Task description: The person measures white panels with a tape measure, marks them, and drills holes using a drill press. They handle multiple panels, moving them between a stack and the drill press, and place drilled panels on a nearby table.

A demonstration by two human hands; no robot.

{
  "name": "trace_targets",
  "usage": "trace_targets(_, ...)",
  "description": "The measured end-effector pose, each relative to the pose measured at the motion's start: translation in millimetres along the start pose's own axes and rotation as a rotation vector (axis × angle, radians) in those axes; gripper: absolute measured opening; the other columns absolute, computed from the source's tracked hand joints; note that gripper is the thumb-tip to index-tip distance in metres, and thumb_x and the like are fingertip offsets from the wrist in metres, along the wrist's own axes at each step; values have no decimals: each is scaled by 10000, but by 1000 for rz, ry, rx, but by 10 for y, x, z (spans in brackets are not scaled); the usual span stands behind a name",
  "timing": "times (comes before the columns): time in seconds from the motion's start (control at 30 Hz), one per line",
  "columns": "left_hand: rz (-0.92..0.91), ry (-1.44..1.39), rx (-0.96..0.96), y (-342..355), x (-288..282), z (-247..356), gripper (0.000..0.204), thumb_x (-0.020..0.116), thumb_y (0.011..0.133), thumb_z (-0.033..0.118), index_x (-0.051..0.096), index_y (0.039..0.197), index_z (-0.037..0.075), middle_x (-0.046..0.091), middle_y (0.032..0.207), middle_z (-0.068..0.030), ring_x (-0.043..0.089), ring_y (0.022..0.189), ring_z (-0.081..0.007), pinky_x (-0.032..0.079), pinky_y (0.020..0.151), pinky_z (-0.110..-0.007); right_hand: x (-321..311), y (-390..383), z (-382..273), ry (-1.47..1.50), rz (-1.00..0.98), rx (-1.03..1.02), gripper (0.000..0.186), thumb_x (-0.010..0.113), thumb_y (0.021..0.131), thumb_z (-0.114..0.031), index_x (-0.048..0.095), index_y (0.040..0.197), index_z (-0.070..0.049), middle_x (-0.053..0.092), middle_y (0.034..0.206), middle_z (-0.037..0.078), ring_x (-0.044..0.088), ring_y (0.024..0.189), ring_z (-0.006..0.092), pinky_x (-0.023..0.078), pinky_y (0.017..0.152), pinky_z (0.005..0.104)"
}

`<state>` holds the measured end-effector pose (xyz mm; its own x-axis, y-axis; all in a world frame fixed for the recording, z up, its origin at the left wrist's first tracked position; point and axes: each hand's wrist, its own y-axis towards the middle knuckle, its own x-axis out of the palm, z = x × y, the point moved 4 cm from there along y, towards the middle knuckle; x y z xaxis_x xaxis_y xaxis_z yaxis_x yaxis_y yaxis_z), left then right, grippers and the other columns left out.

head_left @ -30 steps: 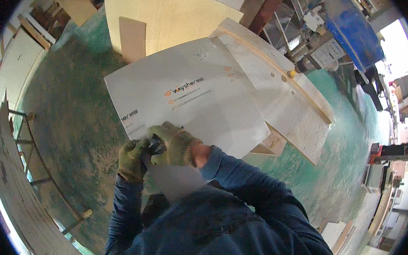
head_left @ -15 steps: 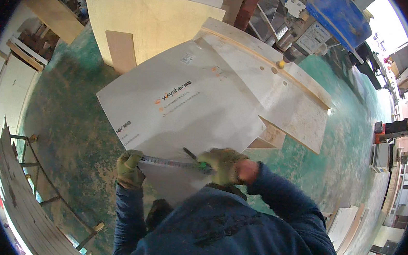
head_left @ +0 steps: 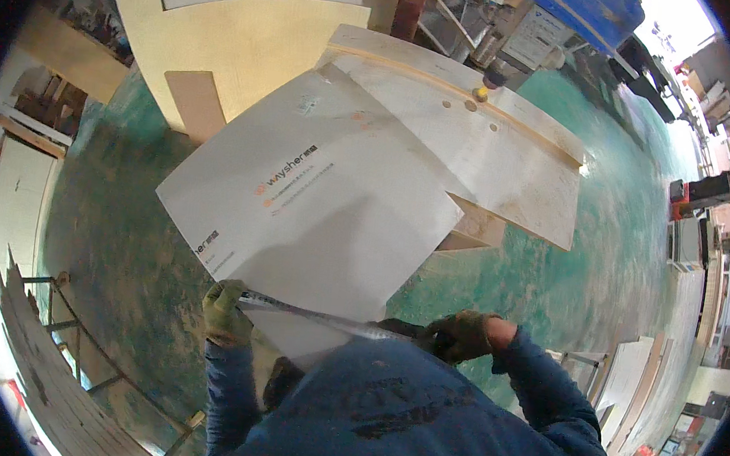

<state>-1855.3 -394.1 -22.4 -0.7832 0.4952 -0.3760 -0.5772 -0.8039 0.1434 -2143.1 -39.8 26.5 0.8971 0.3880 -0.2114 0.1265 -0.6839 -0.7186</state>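
Observation:
A large white sheet panel [head_left: 339, 226] with printed marks lies in front of me, its near edge close to my body. Across its near part runs the extended blade of a tape measure [head_left: 314, 314]. At the panel's left edge, my gloved left hand [head_left: 228, 313] is closed on the end of the blade. My gloved right hand [head_left: 465, 336] is closed at the blade's other end, beyond the panel's right edge. The tape's case is mostly hidden by that hand, in shadow. My dark blue jacket covers part of the near edge.
Under and behind the panel is a whitish board [head_left: 510, 162] with a wooden strip and a yellow-topped item [head_left: 480, 93]. A pale yellow sheet [head_left: 268, 46] stands beyond, with a brown offcut [head_left: 195, 105]. Weathered planks on a metal frame [head_left: 48, 374] are at left.
My right hand has moved right, past the panel's edge, and more tape blade spans the panel. My left hand stays at the left edge. The view has shifted slightly.

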Motion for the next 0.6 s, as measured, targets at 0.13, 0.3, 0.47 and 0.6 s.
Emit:
trace_targets(0.13, -97, 272, 129, 23, 22, 125, 185, 591, 776, 13, 678, 940, 16, 684, 903, -110, 667, 866, -268, 543, 763, -379, -20, -9, 48, -170, -163, -31, 445, 754, 856, -324, 681, 1246, -121, 744, 1086, 174, 704, 908, 339, 544, 831, 492)
trace_targets(0.3, 123, -707, -566, 24, 117, -69, 367, 694, 912, 273, 707, 1100, -41, 700, 1095, -117, 667, 973, -256, 553, 847, -399, -62, -63, -14, -162, -56, 66, 488, 776, 792, -135, 687, 1272, -120, 767, 1079, 124, 739, 984, 239, 584, 832, 370)
trace_targets(0.47, 72, -253, -110, 42, 98, 92, 518, 708, 970, 381, 679, 1229, -67, 686, 1198, -147, 667, 1043, -267, 560, 911, -417, -152, -156, 76, -1, 109, 36, 339, 758, 832, -266, 727, 1144, -136, 740, 1031, 152, 703, 889, 334, 551, 807, 460)
trace_targets(0.6, 72, -217, -25, 8, 106, -36, 478, 721, 972, 326, 668, 1225, -76, 691, 1188, -134, 672, 1052, -264, 568, 905, -405, -457, -119, -113, 74, 320, -54, 345, 807, 769, -174, 736, 1097, -93, 757, 990, 103, 712, 881, 211, 572, 779, 370)
